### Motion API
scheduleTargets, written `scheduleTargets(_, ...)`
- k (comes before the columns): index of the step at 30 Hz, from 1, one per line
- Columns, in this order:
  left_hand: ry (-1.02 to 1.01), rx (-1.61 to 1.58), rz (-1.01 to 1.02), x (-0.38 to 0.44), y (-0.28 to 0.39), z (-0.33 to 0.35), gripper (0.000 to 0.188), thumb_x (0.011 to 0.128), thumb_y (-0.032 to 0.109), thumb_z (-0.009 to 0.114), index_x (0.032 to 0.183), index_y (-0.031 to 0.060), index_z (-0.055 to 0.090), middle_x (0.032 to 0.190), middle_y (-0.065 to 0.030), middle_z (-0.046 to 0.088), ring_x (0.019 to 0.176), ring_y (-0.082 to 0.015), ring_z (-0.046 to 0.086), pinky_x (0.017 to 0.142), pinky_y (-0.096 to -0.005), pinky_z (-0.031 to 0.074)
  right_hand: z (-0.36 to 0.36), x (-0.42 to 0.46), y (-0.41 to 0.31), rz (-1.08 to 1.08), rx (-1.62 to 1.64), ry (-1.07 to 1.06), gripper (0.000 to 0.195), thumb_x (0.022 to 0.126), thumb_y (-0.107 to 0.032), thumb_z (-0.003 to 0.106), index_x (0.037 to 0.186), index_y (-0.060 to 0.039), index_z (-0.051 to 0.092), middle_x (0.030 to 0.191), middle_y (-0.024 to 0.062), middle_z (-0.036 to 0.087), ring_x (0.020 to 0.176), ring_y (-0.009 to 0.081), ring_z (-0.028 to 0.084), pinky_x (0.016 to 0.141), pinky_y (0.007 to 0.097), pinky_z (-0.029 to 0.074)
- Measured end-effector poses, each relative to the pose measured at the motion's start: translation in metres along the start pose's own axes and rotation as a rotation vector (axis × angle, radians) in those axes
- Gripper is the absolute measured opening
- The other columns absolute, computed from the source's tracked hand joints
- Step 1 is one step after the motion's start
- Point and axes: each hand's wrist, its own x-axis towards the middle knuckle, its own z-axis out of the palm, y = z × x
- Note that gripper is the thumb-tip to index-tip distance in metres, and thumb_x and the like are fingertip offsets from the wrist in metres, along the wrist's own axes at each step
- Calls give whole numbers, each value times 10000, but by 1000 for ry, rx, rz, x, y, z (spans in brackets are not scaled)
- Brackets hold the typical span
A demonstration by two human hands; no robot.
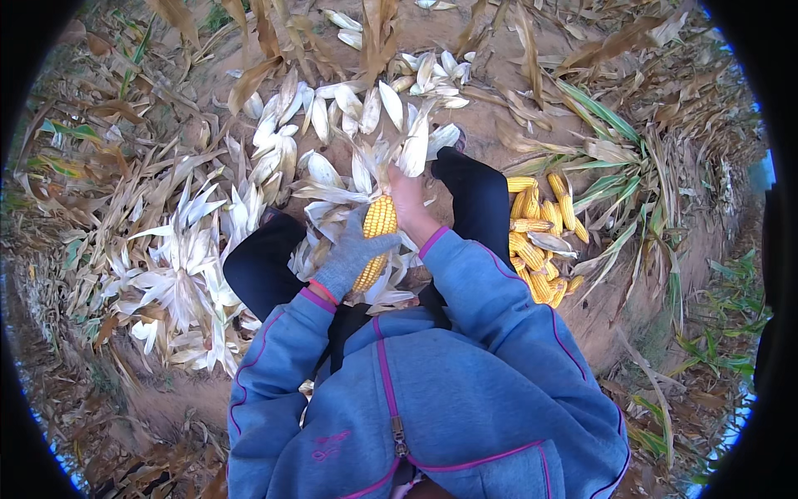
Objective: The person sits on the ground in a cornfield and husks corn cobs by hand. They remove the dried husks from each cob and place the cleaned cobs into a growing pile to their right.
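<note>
My left hand (pixel 352 252), in a grey knit glove, is wrapped around the lower part of a yellow corn ear (pixel 380 216). My bare right hand (pixel 405 194) grips the pale husk (pixel 414 146) at the far end of the same ear. The ear's kernels are exposed, and its peeled husk leaves spread out around its far end. Loose husks lie on the ground between my legs, below the ear. My right fingertips are partly hidden by the husk.
A pile of husked yellow corn ears (pixel 536 259) lies beside my right knee. Empty husks (pixel 181 274) are heaped at the left. Unhusked or pale husk-covered pieces (pixel 349 106) lie ahead on bare soil. Dry stalks stand at the top, with green-streaked corn leaves (pixel 611 162) at the right.
</note>
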Motion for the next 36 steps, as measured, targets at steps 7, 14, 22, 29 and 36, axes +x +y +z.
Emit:
scheduleTargets(7,159,-95,-184,-2,-5,25,425,745,162,688,1078,29,458,768,-87,559,534,-161,558,442,-283,483,-11,16,10,-204,-564,19,255,812,-158,602,949,56,580,854,119,640,695,189,603,658,317,458)
scheduleTargets(14,-93,-733,-362,-22,14,12,409,798,203,620,1133,34,457,863,-95,559,662,-173,583,526,-275,501,-10,41,9,383,361,217,195,892,-214,443,946,-49,531,759,100,570,621,245,582,503,407,491)
scheduleTargets(22,-125,-310,-102,-49,39,3,594,749,187,677,1238,3,393,1066,-91,534,931,-157,532,786,-278,457,-81,89,-33,166,-21,395,265,868,-296,518,876,-33,546,700,67,564,467,143,493,373,264,336)
scheduleTargets(29,96,178,98,-19,28,-11,704,673,221,755,1217,-21,378,1100,-126,515,988,-188,522,829,-299,447,-155,49,36,171,-1380,-295,645,790,-516,565,1032,82,555,1060,232,572,1014,334,553,847,388,429)
scheduleTargets(36,26,496,-33,-36,38,-2,670,680,297,739,1185,-8,422,1044,-127,536,921,-186,544,782,-307,458,-38,-21,-16,620,-140,-575,426,882,-358,527,1025,42,559,928,99,619,832,150,598,750,266,468)
